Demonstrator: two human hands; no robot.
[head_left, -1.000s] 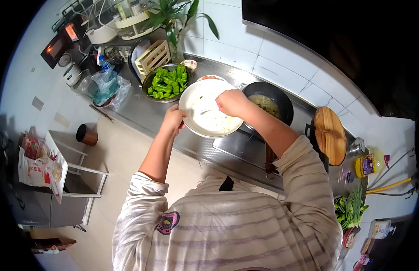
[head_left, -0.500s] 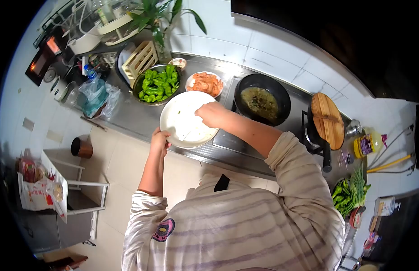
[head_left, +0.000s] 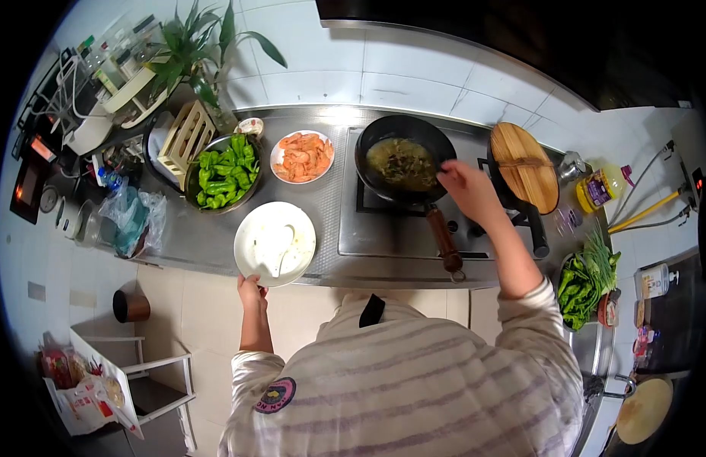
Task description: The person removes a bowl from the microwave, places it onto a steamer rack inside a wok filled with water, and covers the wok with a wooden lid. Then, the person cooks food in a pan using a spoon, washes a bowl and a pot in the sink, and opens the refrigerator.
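My left hand (head_left: 252, 293) grips the near rim of a white bowl (head_left: 250, 247), held at the counter's front edge. A white spoon (head_left: 281, 255) lies in the bowl among a few food traces. My right hand (head_left: 472, 196) is over the right edge of a black wok (head_left: 368, 179), its fingers curled together; whatever they may hold is too small to make out. Dark pieces sit in yellowish liquid (head_left: 402, 161) inside the wok. The wok's wooden handle (head_left: 444, 242) points toward me, below my right hand.
Left of the wok stand a plate of shrimp (head_left: 301, 158) and a bowl of green peppers (head_left: 227, 171). To the right are a second pan with a wooden lid (head_left: 524, 171), an oil bottle (head_left: 603, 186) and leafy greens (head_left: 585, 282).
My right hand has left the white bowl and moved right to the wok's edge. The bowl remains in my left hand, now lower and left in view. The camera view has shifted.
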